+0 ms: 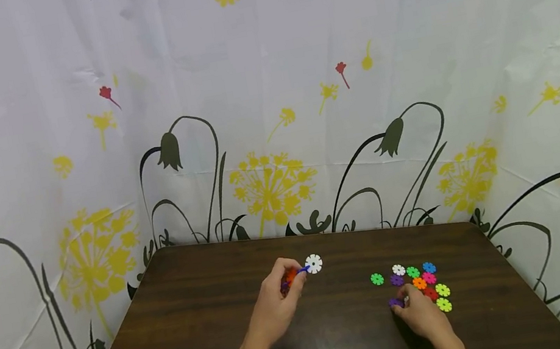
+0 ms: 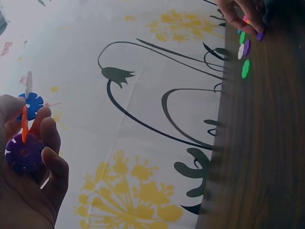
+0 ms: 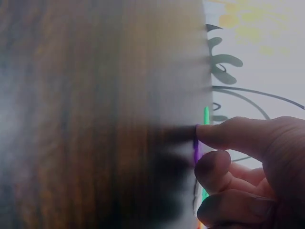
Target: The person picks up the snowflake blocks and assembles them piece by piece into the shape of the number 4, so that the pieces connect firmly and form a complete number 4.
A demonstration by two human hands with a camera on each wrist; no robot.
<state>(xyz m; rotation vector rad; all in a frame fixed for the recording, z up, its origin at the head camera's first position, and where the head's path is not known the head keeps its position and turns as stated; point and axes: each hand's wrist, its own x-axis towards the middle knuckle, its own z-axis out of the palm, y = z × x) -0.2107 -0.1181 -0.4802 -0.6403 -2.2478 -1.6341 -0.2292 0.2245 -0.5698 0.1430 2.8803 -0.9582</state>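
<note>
My left hand [image 1: 274, 305] holds a small chain of slotted flower-shaped plastic discs above the table. In the left wrist view, its fingers curl about a purple disc [image 2: 24, 153] and an orange disc [image 2: 25, 125], with a blue disc [image 2: 33, 106] beyond. A white disc [image 1: 314, 264] forms the free end of the chain, clear of the fingers. Down at the table, my right hand [image 1: 422, 311] pinches another purple disc [image 1: 396, 302] by its edge with thumb and finger. The right wrist view shows this purple disc [image 3: 197, 150] edge-on; the hand hides part of it.
Loose discs lie on the brown table [image 1: 183, 326] beyond the right hand: green [image 1: 377, 279], white [image 1: 398, 269], blue [image 1: 429, 267], orange [image 1: 419, 283], red [image 1: 431, 293] and yellow [image 1: 444, 304] among them. A flower-printed curtain [image 1: 264, 78] hangs behind the table's far edge.
</note>
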